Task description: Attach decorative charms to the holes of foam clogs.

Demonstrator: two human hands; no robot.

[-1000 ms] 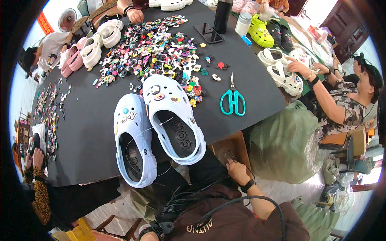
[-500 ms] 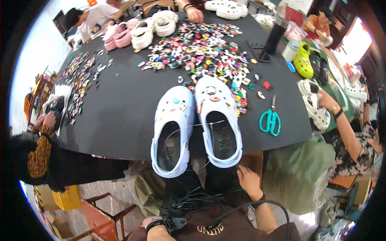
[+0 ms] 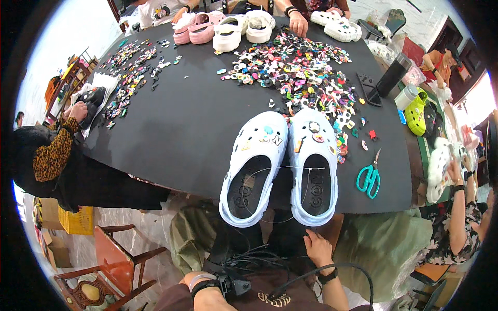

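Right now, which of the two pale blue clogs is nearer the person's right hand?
The right clog, with the doughnut-like charm: its heel is just beyond the right hand, while the left clog sits farther off.

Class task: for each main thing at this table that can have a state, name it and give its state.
Pale blue clogs: side by side, decorated, linked by a clear tie
Teal-handled scissors: lying down, blades apparently closed
Large charm pile: loose, heaped
Black tumbler: standing
Right hand: fingers bent, grip unclear
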